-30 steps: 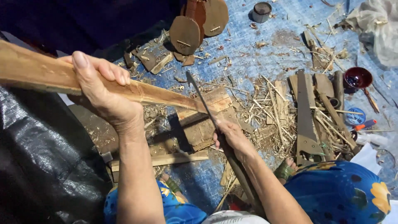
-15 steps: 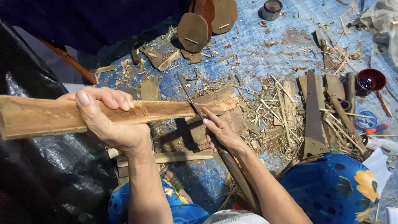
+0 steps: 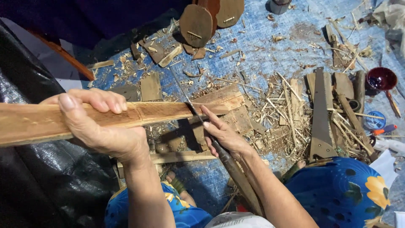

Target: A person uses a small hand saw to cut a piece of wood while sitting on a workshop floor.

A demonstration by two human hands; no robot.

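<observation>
1. Blue tarp [image 3: 270, 55] w/ wood shavings [image 3: 274, 109] strewn.
2. 2 oval wooden pieces [image 3: 196, 25] at top.
3. Hand saw [image 3: 321, 116] beside dark red bowl [image 3: 381, 79].
4. Black plastic sheet [image 3: 38, 177] at left.

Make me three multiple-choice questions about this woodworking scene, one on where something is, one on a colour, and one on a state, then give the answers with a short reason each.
1. Where does the hand saw lie?
A. On the blue mat, to the right of the hands
B. Across the person's lap
C. Leaning on the black sheet

2. What colour is the small bowl at the right edge?
A. White
B. Dark red
C. Green

3. How is the wooden slat held?
A. Lying loose on the ground
B. Gripped by the left hand while the right hand sets a long blade against it
C. Clamped in a vise

Answers: A, the saw rests flat among shavings; B, its rim and inside look dark red; B, left fingers wrap the slat and the blade meets it.
</observation>
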